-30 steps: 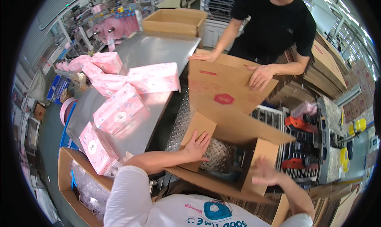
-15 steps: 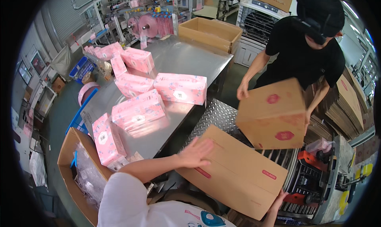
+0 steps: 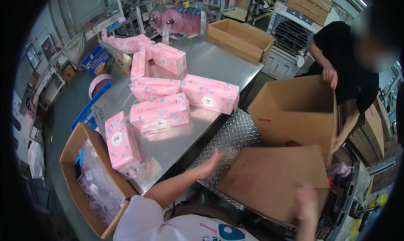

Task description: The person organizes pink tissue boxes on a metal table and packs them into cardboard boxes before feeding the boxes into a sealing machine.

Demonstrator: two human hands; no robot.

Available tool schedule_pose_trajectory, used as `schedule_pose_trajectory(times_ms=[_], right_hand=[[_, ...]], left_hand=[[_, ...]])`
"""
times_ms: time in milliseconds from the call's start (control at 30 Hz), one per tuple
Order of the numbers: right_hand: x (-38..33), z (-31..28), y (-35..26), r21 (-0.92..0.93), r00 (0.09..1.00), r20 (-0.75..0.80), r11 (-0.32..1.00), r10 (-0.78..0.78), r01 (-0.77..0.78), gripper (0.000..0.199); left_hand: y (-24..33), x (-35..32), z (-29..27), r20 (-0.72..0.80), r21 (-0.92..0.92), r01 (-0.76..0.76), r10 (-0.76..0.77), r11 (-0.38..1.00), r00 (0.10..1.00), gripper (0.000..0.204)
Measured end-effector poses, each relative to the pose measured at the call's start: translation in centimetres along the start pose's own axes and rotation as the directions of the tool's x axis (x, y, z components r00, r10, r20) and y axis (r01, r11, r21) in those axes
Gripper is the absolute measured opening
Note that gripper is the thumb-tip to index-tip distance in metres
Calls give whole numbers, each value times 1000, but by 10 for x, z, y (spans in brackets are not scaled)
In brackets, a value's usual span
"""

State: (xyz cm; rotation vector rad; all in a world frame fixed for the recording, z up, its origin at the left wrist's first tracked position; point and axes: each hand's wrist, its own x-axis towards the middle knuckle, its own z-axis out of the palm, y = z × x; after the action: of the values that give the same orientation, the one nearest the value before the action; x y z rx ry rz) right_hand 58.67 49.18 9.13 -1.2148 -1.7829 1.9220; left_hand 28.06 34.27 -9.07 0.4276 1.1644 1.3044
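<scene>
Left hand (image 3: 209, 165) open, fingers spread, hovering just beside the flat cardboard box (image 3: 273, 186) lying on the checker-plate platform (image 3: 233, 135). Right hand (image 3: 306, 204) blurred against box's near edge; grip unclear.

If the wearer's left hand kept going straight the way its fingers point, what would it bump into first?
The left hand is open, fingers pointing up and right over the ribbed metal plate. Straight on, it would probably meet the open cardboard box the co-worker holds, though depth is hard to judge.

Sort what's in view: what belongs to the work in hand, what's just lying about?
In hand: flat cardboard box by right hand; left hand open beside it; co-worker's open carton.
Lying about: pink packs on steel table, empty carton, box of plastic bags.
</scene>
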Motion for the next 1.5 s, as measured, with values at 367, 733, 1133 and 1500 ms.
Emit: schedule_pose_trajectory(times_ms=[367, 733, 1133, 1500], right_hand=[[50, -192, 217, -346, 838, -533, 874, 117, -342, 58], [143, 28, 27, -857, 623, -68, 365, -780, 363, 55], [409, 369, -87, -866, 829, 345, 191, -440, 462, 75], [497, 360, -127, -714, 941, 319, 624, -113, 317, 82]], left_hand=[[-102, 7, -86, -403, 352, 200, -45, 915, 914, 44], [26, -160, -122, -114, 718, 233, -219, 656, 969, 47], [249, 29, -309, -452, 838, 545, 582, 19, 676, 101], [320, -26, -566, -727, 600, 389, 274, 699, 629, 90]])
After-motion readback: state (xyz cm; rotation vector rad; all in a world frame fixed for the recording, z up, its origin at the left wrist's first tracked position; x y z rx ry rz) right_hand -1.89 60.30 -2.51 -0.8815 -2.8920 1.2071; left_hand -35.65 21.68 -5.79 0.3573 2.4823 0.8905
